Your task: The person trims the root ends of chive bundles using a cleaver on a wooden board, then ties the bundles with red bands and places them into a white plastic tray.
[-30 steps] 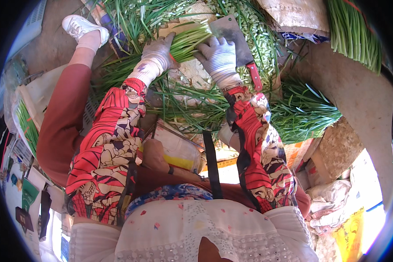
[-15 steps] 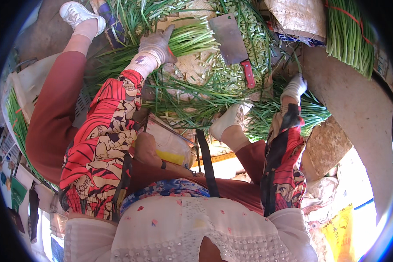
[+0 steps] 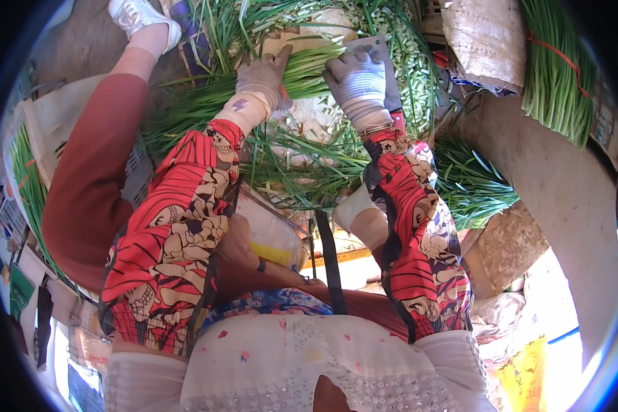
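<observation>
My left hand, in a grey-and-white glove, lies across a bunch of garlic chives and grips it, thumb and fingers on either side. The pale cut ends point right, the green leaves left. My right hand, also gloved, is at the cut ends with its fingers bent and apart, touching them. It covers much of a cleaver, whose blade edge and red handle show beside it. Under the bunch is a pale, worn board. Chopped stalk pieces lie heaped to the right of the cleaver.
Loose chive leaves spread in front of the board. Another pile of chives lies right of my forearm. A bunch tied with a red band stands at the far right. My shoe is at the far left.
My right hand has come from the chive pile on the right to the bunch's cut ends, over the cleaver. My left hand still holds the bunch. The view has shifted slightly.
</observation>
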### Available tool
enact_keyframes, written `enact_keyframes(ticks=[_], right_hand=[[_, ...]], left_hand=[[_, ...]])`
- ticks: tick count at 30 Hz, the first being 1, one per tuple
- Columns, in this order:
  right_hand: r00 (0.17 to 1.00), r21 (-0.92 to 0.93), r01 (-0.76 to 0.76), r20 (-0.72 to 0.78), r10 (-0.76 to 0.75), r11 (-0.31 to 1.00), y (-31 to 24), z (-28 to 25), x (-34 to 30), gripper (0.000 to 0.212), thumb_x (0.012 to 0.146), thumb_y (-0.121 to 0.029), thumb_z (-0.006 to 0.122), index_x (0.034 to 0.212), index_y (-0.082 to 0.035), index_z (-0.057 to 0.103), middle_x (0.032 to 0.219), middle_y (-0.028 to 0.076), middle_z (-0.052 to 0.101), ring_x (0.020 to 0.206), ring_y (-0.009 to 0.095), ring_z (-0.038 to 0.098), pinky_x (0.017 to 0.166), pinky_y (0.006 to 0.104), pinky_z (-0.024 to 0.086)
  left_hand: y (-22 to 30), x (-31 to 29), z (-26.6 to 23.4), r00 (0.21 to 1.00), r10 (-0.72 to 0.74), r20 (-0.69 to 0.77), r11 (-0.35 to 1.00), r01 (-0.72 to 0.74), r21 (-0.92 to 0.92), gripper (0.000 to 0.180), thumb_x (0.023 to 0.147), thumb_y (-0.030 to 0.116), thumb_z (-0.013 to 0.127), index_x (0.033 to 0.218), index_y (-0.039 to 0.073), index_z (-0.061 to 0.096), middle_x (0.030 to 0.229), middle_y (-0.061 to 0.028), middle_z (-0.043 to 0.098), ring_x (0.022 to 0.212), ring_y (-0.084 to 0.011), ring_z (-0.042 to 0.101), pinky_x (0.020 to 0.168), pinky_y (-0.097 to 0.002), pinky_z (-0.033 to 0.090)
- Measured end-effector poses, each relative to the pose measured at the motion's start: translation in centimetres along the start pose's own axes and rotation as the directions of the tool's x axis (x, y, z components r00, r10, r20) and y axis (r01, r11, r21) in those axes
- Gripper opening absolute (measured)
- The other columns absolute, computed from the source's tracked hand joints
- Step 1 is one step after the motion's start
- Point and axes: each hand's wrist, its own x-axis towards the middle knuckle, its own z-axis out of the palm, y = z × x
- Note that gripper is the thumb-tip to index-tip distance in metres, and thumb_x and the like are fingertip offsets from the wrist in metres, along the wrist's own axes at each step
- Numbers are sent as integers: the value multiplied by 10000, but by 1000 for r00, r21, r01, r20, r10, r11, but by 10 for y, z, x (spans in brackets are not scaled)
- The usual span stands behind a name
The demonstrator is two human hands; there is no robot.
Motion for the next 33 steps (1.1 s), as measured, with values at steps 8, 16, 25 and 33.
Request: enact_keyframes(ticks=[8,16,25,33], right_hand=[[979,-145,191,100,-178,971,4,-1,9,144,802,-264,639,896,-160,673,880,39,656,883,248,631,769,433,478],[858,-117,395,402,-320,911,3,-20,24,164,857,-133,551,950,-129,686,880,81,668,896,258,678,735,394,544],[772,-125,476,534,-345,870,-12,-20,44,174,771,-137,629,893,-53,721,895,156,702,799,308,698,672,410,559],[564,-506,-141,665,490,851,62,-95,-22,322,838,-288,592,1098,-119,678,1077,173,684,994,328,669,875,418,524]], left_hand=[[8,-3,-6,1000,-3,-1,1000,3,9,1189,605,459,825,1533,209,126,1418,-135,441,1318,-337,431,1122,-505,263],[4,-1,-2,999,2,44,1000,-3,16,1207,609,476,826,1535,208,98,1443,-123,411,1339,-350,398,1136,-516,230],[10,-5,-9,999,10,30,1000,-10,17,1124,618,449,836,1506,222,185,1410,-125,437,1307,-331,439,1105,-479,305],[-2,-16,6,996,25,-83,1000,-26,-16,1074,592,425,828,1479,211,263,1437,-148,401,1334,-335,398,1111,-484,279]])
